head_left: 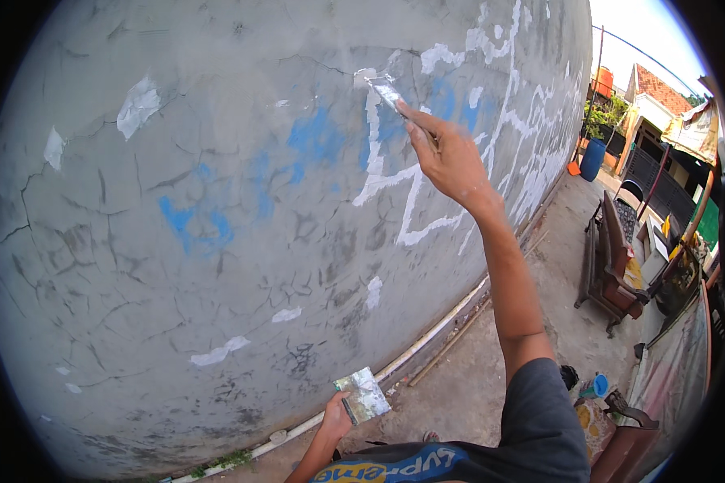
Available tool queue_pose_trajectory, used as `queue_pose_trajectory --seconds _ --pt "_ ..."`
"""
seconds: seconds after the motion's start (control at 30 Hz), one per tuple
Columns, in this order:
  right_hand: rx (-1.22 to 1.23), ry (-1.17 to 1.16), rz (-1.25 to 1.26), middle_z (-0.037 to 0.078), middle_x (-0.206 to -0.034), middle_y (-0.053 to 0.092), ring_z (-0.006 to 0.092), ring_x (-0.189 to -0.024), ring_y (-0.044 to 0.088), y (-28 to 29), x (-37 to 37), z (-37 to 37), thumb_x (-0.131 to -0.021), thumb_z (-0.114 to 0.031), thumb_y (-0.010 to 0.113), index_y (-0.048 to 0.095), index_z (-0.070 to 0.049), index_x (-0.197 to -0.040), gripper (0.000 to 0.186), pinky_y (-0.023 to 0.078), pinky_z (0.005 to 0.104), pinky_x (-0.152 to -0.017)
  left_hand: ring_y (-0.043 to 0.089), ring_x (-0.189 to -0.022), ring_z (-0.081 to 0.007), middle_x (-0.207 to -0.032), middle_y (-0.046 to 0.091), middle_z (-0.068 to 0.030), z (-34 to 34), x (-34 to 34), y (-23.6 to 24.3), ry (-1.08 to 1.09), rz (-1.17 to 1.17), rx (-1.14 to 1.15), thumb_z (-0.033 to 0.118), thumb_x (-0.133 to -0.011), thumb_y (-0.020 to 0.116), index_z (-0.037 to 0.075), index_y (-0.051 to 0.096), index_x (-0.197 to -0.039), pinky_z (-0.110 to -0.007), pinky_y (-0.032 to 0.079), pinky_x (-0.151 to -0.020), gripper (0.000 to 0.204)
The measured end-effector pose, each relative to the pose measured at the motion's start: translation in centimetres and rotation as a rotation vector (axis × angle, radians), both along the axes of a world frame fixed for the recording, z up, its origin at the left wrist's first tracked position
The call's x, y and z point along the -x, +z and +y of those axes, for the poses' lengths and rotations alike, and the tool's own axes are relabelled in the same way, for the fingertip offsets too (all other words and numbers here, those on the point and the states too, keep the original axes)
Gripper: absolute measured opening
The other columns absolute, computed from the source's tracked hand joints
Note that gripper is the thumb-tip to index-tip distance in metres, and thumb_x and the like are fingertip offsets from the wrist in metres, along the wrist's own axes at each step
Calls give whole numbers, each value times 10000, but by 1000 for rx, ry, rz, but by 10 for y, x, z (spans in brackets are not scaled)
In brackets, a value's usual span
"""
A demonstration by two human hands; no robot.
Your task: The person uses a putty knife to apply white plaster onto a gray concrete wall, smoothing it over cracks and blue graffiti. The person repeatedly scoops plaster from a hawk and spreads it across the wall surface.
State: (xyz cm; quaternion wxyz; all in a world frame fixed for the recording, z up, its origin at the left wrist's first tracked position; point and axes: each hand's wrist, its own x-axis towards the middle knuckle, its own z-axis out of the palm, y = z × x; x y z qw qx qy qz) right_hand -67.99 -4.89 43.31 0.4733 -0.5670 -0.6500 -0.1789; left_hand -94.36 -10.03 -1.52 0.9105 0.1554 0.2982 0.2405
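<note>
My right hand [449, 154] is raised to the grey wall [242, 137], closed round the handle of a putty knife [387, 91]. The knife's flat blade lies against the wall at the upper end of a white filler line [373, 133]. Low down near the wall's foot, my left hand [336, 417] grips a flat square plate [364, 395] smeared with whitish filler. White filler strips follow cracks to the right of the knife, and single patches [138, 106] show at the left. Blue paint marks [197, 225] spread across the wall's middle.
A pale pipe [435, 330] runs along the wall's foot. To the right stand a wooden bench [616, 249], a blue barrel [592, 159] and, nearer, a small blue bucket [596, 385]. A brown chair [630, 439] is close at the lower right, beside a hanging sheet [673, 362].
</note>
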Motion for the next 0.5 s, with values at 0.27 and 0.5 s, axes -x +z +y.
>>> queue_pose_trajectory --seconds 0.27,0.5 --pt "221 -67 -102 27 -583 298 108 -529 293 20 5 0 -937 -136 487 572 -56 -1277 359 307 301 -498 564 -1140 -317 -1240 580 -167 -10 -11 -4 -15 -10 3 226 -858 461 -5 473 -1281 -460 419 -1009 483" --pt "20 -2 139 -12 -598 370 85 -534 321 2 -13 -9 -952 -159 485 568 -77 -1295 362 319 265 -507 561 -1142 -323 -1236 578 -176 -11 -6 17 -28 -52 -8 206 -853 457 -18 460 -1287 -464 420 -1006 489"
